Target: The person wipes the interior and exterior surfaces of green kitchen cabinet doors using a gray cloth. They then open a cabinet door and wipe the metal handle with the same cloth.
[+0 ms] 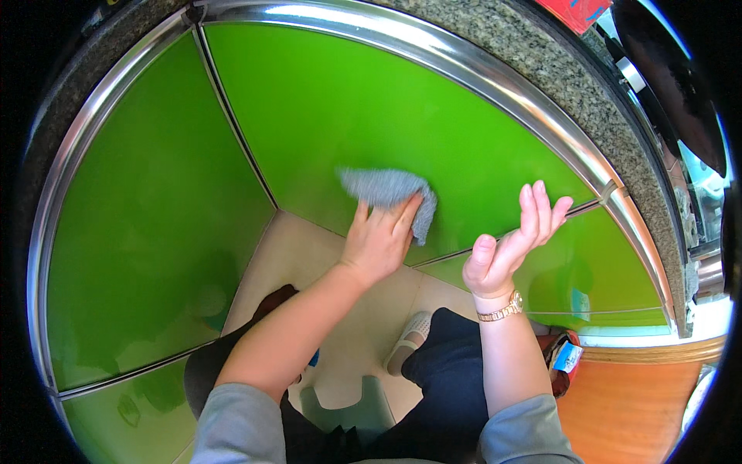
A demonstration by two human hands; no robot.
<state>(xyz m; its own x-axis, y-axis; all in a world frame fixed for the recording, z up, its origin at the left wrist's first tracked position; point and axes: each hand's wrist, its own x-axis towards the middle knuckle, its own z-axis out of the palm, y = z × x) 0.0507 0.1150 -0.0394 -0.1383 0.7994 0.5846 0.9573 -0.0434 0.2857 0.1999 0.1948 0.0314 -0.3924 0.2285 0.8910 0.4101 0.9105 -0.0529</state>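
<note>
A grey cloth point(388, 184) lies bunched under the fingers of my left hand point(379, 238), against the lower part of a glossy green cabinet door point(371, 104). The cloth's left end looks slightly blurred. My right hand point(516, 243) is raised to the right of it, palm up with its fingers apart, and holds nothing. A gold-coloured wristwatch point(503, 308) is on my right wrist. Behind that hand runs the seam between this door and another green cabinet door point(597, 261).
A speckled stone countertop point(522, 52) with a metal edge trim point(452, 46) curves above the doors. Another green door point(145, 220) stands at the left. A green plastic stool point(351, 414) is between my legs on the tiled floor point(307, 243). A wooden panel point(629, 400) is at the lower right.
</note>
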